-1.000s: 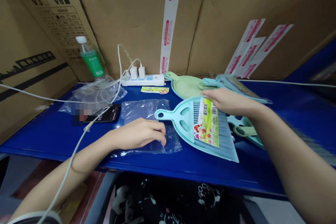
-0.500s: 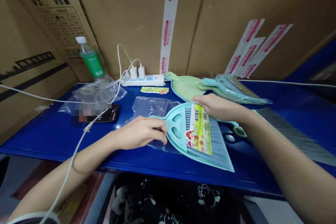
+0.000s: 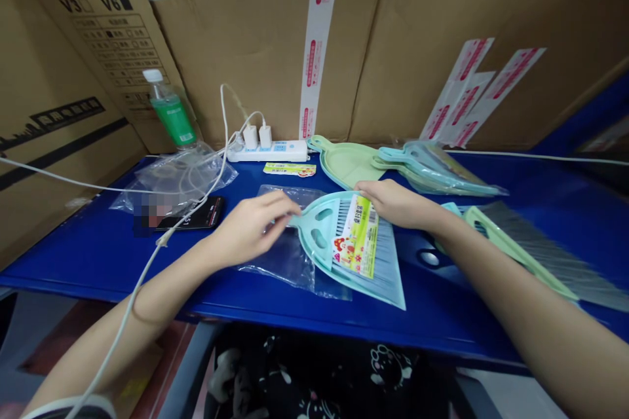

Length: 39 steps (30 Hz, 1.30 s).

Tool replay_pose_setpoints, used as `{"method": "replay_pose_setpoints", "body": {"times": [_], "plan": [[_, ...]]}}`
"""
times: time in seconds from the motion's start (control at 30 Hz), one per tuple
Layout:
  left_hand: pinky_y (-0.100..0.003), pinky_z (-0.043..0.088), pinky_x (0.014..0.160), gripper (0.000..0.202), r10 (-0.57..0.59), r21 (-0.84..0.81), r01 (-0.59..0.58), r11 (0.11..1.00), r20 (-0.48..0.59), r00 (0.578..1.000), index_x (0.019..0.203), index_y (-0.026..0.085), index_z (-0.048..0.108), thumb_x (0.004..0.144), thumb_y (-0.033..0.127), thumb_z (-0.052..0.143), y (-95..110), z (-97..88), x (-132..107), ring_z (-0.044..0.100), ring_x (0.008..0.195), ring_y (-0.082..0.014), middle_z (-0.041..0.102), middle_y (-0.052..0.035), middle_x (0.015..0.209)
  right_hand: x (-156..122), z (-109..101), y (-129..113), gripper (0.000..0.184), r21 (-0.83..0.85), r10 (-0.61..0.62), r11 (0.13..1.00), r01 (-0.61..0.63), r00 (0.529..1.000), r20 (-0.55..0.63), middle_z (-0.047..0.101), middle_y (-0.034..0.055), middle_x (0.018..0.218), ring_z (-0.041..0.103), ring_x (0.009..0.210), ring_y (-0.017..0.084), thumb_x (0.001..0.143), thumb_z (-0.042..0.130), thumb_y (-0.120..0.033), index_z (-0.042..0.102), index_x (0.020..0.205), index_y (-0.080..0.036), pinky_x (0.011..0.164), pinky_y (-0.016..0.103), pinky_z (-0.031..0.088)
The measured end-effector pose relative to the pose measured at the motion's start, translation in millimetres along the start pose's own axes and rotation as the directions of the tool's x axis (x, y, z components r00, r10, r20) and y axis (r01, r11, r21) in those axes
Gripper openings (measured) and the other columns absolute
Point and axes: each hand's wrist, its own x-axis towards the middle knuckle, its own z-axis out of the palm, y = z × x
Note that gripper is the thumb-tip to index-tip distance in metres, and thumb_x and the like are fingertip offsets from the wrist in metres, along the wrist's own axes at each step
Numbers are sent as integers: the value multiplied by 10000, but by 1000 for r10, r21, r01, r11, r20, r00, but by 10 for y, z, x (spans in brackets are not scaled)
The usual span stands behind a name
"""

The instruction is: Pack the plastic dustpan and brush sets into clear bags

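Observation:
A light-blue dustpan (image 3: 305,237) lies tilted above the table with a matching brush (image 3: 387,260) nested in it. A yellow-green and white card label (image 3: 361,245) wraps over the bristles. My left hand (image 3: 255,222) is closed at the handle end, thumb and fingers pinching it. My right hand (image 3: 396,201) grips the far rim beside the top of the label, its fingertips partly hidden behind the pan. Under the dustpan lies a clear plastic bag (image 3: 280,260), flattened on the table.
Behind are a green dustpan (image 3: 348,163) and a bagged blue set (image 3: 442,170). A green brush (image 3: 521,245) and scissors (image 3: 429,258) lie right. A power strip (image 3: 275,151), loose label (image 3: 289,169), phone (image 3: 201,215), bottle (image 3: 171,111) and white cable (image 3: 164,236) occupy the left and back.
The dustpan and brush have shifted left. My left hand has moved up and left, from beside the pan body to its handle end. My right hand still holds the far rim.

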Motion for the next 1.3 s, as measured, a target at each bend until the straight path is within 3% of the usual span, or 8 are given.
{"method": "replay_pose_setpoints", "body": {"times": [0.1,0.17,0.27,0.37,0.63,0.77,1.03,1.3], "plan": [[-343,536,657,248,-299,409,267,873,17,954,1043,116,574,908,121,367,-64,-32,8,667,798,-238,655,-123,967,-5,-9,-12,246,-10,-2,1000,2,1000,-1,607,51,696,568,665,182,822,353,-108,382,614,-237,627,278,395],[-369,530,629,287,-504,588,374,717,66,861,1057,87,565,884,82,336,-80,-46,20,680,783,-289,666,-154,926,-5,-8,-16,258,-7,1,1000,-1,1000,3,587,45,665,559,643,178,820,345,-101,372,602,-238,618,279,389],[-388,525,686,337,-714,724,411,554,160,681,1058,74,571,848,32,311,-60,-62,50,683,847,-329,681,-173,852,0,-1,-7,261,3,15,1000,-15,1000,-2,575,45,656,557,641,178,814,344,-97,373,594,-234,612,278,381],[-397,512,751,341,-770,757,390,525,226,597,1072,87,575,855,47,315,-24,-74,78,672,918,-337,687,-181,860,5,6,1,271,24,7,1000,-7,1000,-8,572,48,652,556,638,180,831,327,-117,383,593,-234,606,279,376],[-362,497,716,318,-700,594,462,659,261,664,1053,166,584,959,240,289,-23,-100,96,680,831,-285,694,-90,812,-13,32,-55,255,73,-27,997,29,999,-30,534,23,589,522,576,166,815,349,-125,377,590,-242,561,266,364],[-315,482,702,295,-671,493,488,720,314,672,1004,168,598,959,282,330,-39,-97,88,669,734,-226,676,-44,714,-14,92,-63,212,115,-34,993,38,999,-33,570,30,629,542,603,164,790,367,-102,402,627,-234,557,254,370],[-380,492,744,320,-703,629,430,648,276,656,1067,167,602,957,262,317,-41,-65,85,672,881,-296,697,-106,909,13,182,-21,189,147,-19,989,31,996,-82,594,21,694,545,609,170,850,295,-173,479,840,-220,576,278,403],[-410,501,776,365,-745,712,395,581,268,611,1035,123,631,949,201,285,-4,-62,115,670,934,-326,700,-159,918,60,169,34,210,258,-2,966,22,997,-79,667,77,885,598,795,194,847,359,-211,569,853,-195,697,303,456]]}}
